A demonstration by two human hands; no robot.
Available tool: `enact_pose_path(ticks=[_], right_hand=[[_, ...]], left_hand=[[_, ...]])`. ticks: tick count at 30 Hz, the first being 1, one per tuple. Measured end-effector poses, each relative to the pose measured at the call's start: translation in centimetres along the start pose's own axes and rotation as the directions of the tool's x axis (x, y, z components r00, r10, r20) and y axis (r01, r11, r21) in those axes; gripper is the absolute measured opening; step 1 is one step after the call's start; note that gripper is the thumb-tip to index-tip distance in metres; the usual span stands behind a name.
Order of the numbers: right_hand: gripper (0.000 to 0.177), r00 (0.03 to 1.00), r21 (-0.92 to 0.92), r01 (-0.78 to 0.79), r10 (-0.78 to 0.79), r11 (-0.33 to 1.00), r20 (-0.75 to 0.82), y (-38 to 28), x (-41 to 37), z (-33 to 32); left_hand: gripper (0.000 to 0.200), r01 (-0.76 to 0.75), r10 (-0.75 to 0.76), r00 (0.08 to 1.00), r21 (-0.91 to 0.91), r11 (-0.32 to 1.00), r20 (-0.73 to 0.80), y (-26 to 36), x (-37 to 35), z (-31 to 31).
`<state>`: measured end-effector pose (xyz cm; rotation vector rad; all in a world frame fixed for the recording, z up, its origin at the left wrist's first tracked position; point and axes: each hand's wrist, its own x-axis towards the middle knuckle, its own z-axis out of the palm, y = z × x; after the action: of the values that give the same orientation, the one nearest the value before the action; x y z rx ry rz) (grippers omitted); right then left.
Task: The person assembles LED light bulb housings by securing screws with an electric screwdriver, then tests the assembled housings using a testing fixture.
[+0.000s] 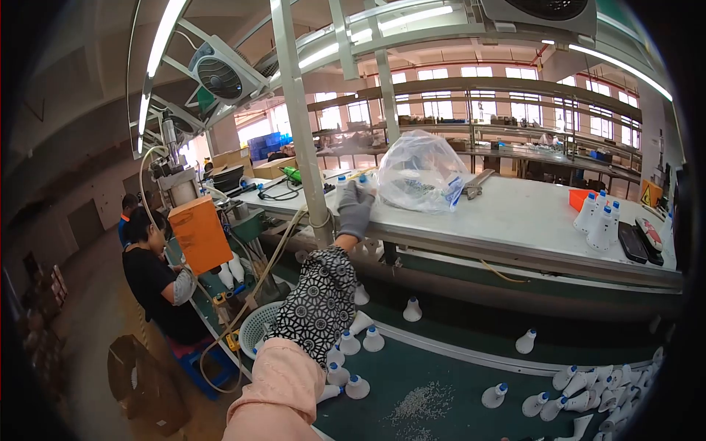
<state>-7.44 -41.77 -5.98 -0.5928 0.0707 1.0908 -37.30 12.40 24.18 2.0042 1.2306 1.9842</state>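
My left hand [356,212], in a grey glove, reaches out to the near edge of the metal workbench beside a grey upright post. Its fingers are closed around a white bulb housing with a blue tip [362,178], mostly hidden by the glove. Close to the fingers stands another blue-tipped bulb housing [341,179]. Just right of the hand lies a clear plastic bag [421,176] with small contents. A patterned sleeve cover [316,298] wraps my forearm. My right hand is out of view.
Below is a green conveyor belt [456,367] with several blue-tipped bulb housings [494,395] and scattered small white bits [423,403]. A green basket [259,323] sits beside my arm. At left, a co-worker [158,272] sits by an orange machine box [200,234]. The bench [507,213] holds more housings.
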Motion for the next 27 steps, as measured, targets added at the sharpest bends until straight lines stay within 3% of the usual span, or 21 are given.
enact_pose_path(ticks=[1,2,4,5,6,7,8,10,12,13,17,20,21,24,25,27], right_hand=[[0.016,1.0,-0.009,0.006,-0.006,1.0,-0.025,-0.1,-0.1,0.3],[0.016,0.999,-0.013,0.01,-0.011,1.0,-0.043,-0.2,-0.3,0.7],[0.016,0.996,-0.017,0.01,-0.011,1.0,-0.086,-0.1,-0.2,1.0],[0.016,0.999,0.034,0.001,0.0,0.999,-0.034,0.2,0.5,-0.7],[0.016,1.0,0.029,0.013,-0.013,0.999,-0.022,0.3,0.7,-0.6],[0.017,1.0,0.023,0.027,-0.027,0.999,-0.016,0.2,0.6,0.2],[0.018,0.999,0.017,0.043,-0.043,0.999,-0.018,0.4,0.5,-0.2],[0.033,0.977,-0.095,0.177,-0.163,0.98,0.14,1.3,2.7,-6.2],[0.03,0.983,-0.015,0.128,-0.125,0.992,0.135,1.1,2.0,-5.3],[0.031,0.984,-0.015,0.128,-0.125,0.992,0.13,1.2,1.9,-5.0],[0.032,0.983,-0.063,0.145,-0.136,0.987,0.123,0.8,1.6,-3.8],[0.029,0.982,-0.059,0.151,-0.143,0.987,0.124,1.0,1.5,-3.2],[0.03,0.982,-0.061,0.152,-0.144,0.986,0.12,1.0,1.5,-3.1],[0.032,0.982,-0.06,0.145,-0.136,0.988,0.132,0.9,1.5,-3.5],[0.033,0.981,-0.063,0.142,-0.132,0.988,0.139,0.9,1.5,-3.4],[0.035,0.983,-0.068,0.139,-0.129,0.988,0.133,0.8,1.4,-3.1]], left_hand=[[0.05,-0.01,0.003,0.999,-0.221,0.975,-0.032,-0.5,-0.5,-0.7],[0.045,0.116,-0.117,0.993,-0.437,0.892,0.024,0.3,-1.7,-2.1],[0.035,0.35,-0.307,0.929,-0.754,0.556,0.205,5.7,-5.9,-6.5],[0.036,0.395,-0.275,0.915,-0.786,0.476,0.294,8.0,-9.3,-7.8],[0.038,0.54,-0.272,0.837,-0.798,0.268,0.475,9.2,-12.4,-8.5],[0.039,0.671,-0.258,0.726,-0.739,0.058,0.638,10.3,-15.6,-9.3],[0.041,0.794,-0.177,0.508,-0.538,-0.282,0.843,10.6,-18.4,-9.6],[0.047,0.733,0.019,0.218,-0.15,-0.663,0.976,10.7,-25.7,-8.7],[0.05,0.651,0.089,0.041,0.041,-0.758,0.995,12.7,-30.4,-8.4],[0.053,0.62,0.129,-0.004,0.104,-0.777,0.992,13.1,-32.1,-8.0],[0.053,0.6,0.312,0.005,0.247,-0.761,0.95,13.2,-36.2,-7.0],[0.053,0.663,0.377,0.045,0.255,-0.704,0.925,13.6,-38.0,-6.7],[0.057,0.692,0.373,0.015,0.259,-0.673,0.928,14.0,-38.1,-6.8],[0.062,0.941,0.078,-0.143,0.16,-0.3,0.987,16.8,-37.6,-7.6],[0.065,0.936,0.072,-0.193,0.205,-0.285,0.979,17.6,-37.3,-7.7],[0.067,0.973,0.069,-0.22,0.224,-0.052,0.973,17.4,-37.6,-7.7]])
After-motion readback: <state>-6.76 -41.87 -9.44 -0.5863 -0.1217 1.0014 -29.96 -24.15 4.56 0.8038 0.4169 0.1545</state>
